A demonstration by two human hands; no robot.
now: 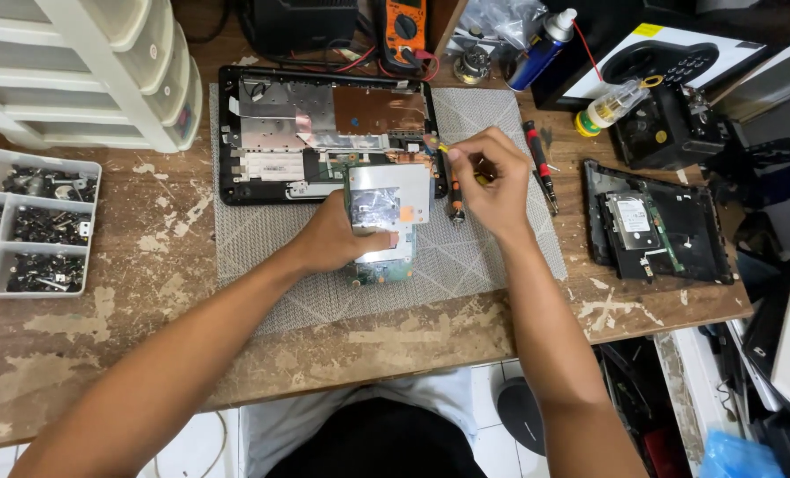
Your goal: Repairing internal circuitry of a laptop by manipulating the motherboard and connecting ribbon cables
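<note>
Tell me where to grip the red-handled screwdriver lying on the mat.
Take the screwdriver by its red and black handle, coming straight down from above. It lies flat on the mat, apart from the right hand, with free mat along both sides for fingers.

Lighting's pretty even here — soft, bright room light from overhead, so shadows stay short and faint, just a soft one under the right hand [492, 181] on the grey mat [466, 265]. The silver shield on the circuit board [386, 208] throws some glare, and the white drawer unit [103, 62] top left looks close to blown out. Focus is decent in the middle; the edges bend a bit from the wide lens, and the clutter lower right goes dark and mushy.
</note>
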